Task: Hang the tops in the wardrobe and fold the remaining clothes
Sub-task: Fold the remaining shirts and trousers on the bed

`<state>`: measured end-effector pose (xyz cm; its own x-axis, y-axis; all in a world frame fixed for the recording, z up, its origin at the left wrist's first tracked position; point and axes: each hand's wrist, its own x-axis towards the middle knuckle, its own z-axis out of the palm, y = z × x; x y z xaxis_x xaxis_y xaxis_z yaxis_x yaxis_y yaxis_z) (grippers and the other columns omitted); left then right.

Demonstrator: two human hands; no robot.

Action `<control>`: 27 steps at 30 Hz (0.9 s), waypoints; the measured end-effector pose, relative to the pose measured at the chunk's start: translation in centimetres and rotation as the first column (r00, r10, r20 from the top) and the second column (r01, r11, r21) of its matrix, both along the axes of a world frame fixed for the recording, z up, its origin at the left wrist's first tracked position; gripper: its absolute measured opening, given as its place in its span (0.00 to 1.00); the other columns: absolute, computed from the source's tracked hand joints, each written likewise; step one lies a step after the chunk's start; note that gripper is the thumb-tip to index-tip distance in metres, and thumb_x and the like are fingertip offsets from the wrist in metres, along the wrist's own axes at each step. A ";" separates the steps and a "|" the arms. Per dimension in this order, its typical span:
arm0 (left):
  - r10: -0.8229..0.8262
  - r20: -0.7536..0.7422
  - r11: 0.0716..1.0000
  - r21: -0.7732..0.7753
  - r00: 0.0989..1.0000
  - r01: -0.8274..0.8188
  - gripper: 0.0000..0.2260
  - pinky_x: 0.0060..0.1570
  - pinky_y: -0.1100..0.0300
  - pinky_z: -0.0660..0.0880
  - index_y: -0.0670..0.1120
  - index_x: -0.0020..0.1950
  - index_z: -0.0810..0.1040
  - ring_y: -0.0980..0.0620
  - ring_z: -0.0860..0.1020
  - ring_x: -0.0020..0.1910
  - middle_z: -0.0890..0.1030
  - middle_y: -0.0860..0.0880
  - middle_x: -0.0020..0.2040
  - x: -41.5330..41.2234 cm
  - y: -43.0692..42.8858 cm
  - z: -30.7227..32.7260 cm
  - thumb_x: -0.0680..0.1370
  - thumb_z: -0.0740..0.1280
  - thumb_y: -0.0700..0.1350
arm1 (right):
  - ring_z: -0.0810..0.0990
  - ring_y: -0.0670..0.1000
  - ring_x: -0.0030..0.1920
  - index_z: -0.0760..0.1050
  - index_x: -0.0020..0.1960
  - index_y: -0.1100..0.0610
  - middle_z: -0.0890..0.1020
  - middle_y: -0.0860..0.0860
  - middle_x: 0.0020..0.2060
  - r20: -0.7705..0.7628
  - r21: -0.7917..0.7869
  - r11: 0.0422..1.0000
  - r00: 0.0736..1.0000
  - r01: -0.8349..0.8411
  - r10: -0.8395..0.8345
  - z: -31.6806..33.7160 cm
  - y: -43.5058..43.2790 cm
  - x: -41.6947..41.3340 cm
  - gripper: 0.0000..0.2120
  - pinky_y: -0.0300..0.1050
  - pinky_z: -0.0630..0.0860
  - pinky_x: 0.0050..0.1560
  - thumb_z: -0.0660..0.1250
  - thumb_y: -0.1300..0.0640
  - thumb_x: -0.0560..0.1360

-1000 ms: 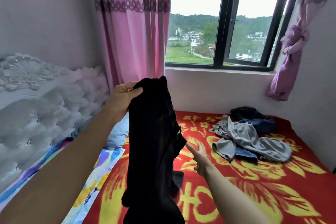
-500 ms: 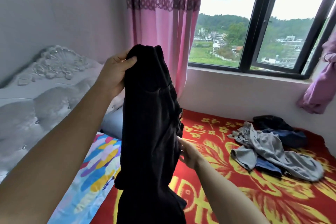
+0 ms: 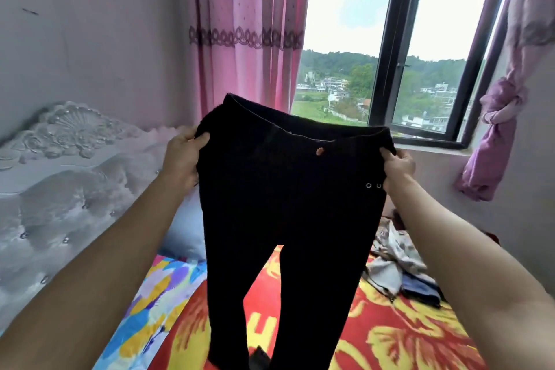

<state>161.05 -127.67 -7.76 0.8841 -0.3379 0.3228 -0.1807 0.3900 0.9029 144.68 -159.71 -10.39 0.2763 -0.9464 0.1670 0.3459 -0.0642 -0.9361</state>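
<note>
A pair of black trousers (image 3: 288, 204) with a small copper-coloured button at the waist hangs in mid-air at the centre of the view, spread flat by its waistband. Both legs drop toward six o'clock over the bed and run out of view at the bottom edge.

The left hand (image 3: 184, 156) is at nine o'clock of the waistband. Its grip is clamped on that corner, thumb in front and fingers behind the cloth. The right hand (image 3: 396, 167) is at three o'clock of the waistband, its grip likewise clamped on the opposite corner, just above two small metal eyelets.

Below the trousers lies a red bed blanket with yellow flower print (image 3: 390, 339). On it, at four o'clock of the trousers, sits a heap of grey, white and blue clothes (image 3: 396, 264), partly hidden by the right forearm. At seven o'clock is a multicoloured patterned sheet (image 3: 150, 303), with a pale blue pillow (image 3: 186, 234) above it against the white tufted headboard (image 3: 60, 174) at nine o'clock. A pink curtain (image 3: 246, 39) hangs at twelve o'clock, beside a dark-framed window (image 3: 387, 69) at one o'clock. A knotted purple curtain (image 3: 492, 135) hangs at three o'clock.
</note>
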 end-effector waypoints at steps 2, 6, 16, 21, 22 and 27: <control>-0.045 -0.020 0.999 -0.014 0.999 0.045 0.08 0.33 0.67 0.76 0.45 0.55 0.77 0.57 0.81 0.39 0.81 0.49 0.46 -1.1 -1.6 0.5 0.79 0.62 0.37 | 0.74 0.47 0.35 0.69 0.37 0.52 0.75 0.50 0.34 0.031 -0.056 0.996 0.997 0.075 -0.073 3.2 -1.5 -1.9 0.12 0.41 0.74 0.39 0.65 0.63 0.76; -0.150 -0.009 0.987 -0.060 0.989 0.149 0.11 0.49 0.58 0.78 0.44 0.60 0.76 0.50 0.81 0.50 0.81 0.46 0.53 -4.1 -5.6 1.7 0.79 0.63 0.38 | 0.72 0.45 0.35 0.71 0.41 0.54 0.74 0.48 0.35 0.046 -0.177 0.947 0.964 0.267 -0.263 7.0 -4.3 -6.4 0.07 0.33 0.71 0.34 0.64 0.62 0.76; -0.307 -0.182 0.952 -0.041 0.934 0.305 0.10 0.33 0.65 0.77 0.47 0.48 0.79 0.57 0.81 0.38 0.84 0.54 0.39 -10.3 -11.8 -5.4 0.79 0.61 0.35 | 0.74 0.49 0.42 0.75 0.50 0.53 0.76 0.53 0.44 -0.209 -0.297 0.850 0.839 0.435 -0.502 3.1 -10.8 -13.1 0.11 0.47 0.71 0.45 0.65 0.51 0.69; -0.207 -0.435 0.971 0.019 0.876 0.239 0.12 0.30 0.65 0.77 0.44 0.46 0.78 0.55 0.81 0.32 0.81 0.47 0.40 -7.7 -10.2 -14.4 0.79 0.58 0.32 | 0.77 0.58 0.51 0.75 0.51 0.56 0.77 0.57 0.44 -0.437 -0.234 0.938 0.835 0.255 -0.336 -5.3 -7.8 -8.2 0.08 0.47 0.69 0.48 0.65 0.54 0.74; -0.175 -0.468 0.976 0.031 0.866 0.214 0.12 0.30 0.65 0.77 0.44 0.46 0.79 0.55 0.81 0.31 0.81 0.47 0.41 -6.9 -9.6 -16.0 0.79 0.59 0.32 | 0.77 0.59 0.53 0.75 0.51 0.54 0.78 0.58 0.45 -0.475 -0.214 0.952 0.828 0.218 -0.296 -6.9 -7.1 -6.9 0.10 0.49 0.69 0.49 0.66 0.51 0.72; -0.011 -0.596 0.996 0.062 0.803 0.060 0.11 0.33 0.61 0.80 0.40 0.51 0.79 0.49 0.82 0.34 0.82 0.44 0.42 -2.4 -3.8 -22.6 0.78 0.59 0.31 | 0.74 0.61 0.57 0.76 0.55 0.57 0.79 0.58 0.49 -0.691 -0.189 0.982 0.710 0.001 -0.134 -12.2 -1.7 2.2 0.10 0.49 0.69 0.56 0.64 0.55 0.76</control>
